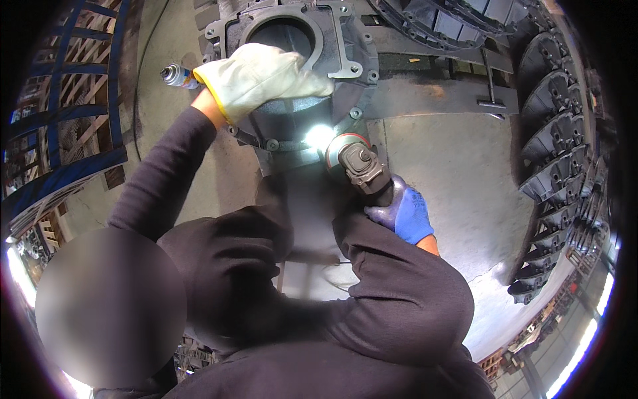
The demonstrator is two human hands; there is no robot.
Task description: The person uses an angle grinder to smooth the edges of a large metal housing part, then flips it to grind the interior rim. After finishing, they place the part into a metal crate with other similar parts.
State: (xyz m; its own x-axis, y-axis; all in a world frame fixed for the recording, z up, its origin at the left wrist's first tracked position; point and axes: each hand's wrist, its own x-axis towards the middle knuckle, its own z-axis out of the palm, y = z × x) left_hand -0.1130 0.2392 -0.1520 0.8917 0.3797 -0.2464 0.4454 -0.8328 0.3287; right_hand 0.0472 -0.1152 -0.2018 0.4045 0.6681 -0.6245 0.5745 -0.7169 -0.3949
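Note:
A large grey metal housing [345,40] with a round opening and bolt holes along its rim lies ahead of me. My left hand [262,80], in a white glove with a yellow cuff, is closed over the edge beside the opening; its fingertips are partly hidden. My right hand [404,211], in a blue coated glove, is wrapped round the body of an angle grinder [362,166]. The grinder's disc is at the housing's near rim, beside a bright white glare. I cannot tell whether the disc touches the metal.
A spray can [178,76] lies left of my left wrist. Toward the right, a hammer [492,104] rests on a metal plate [438,98]. Several similar housings [548,136] line the right side, with another round casting [445,20] at the far right. Blue metal racking [66,166] stands at left.

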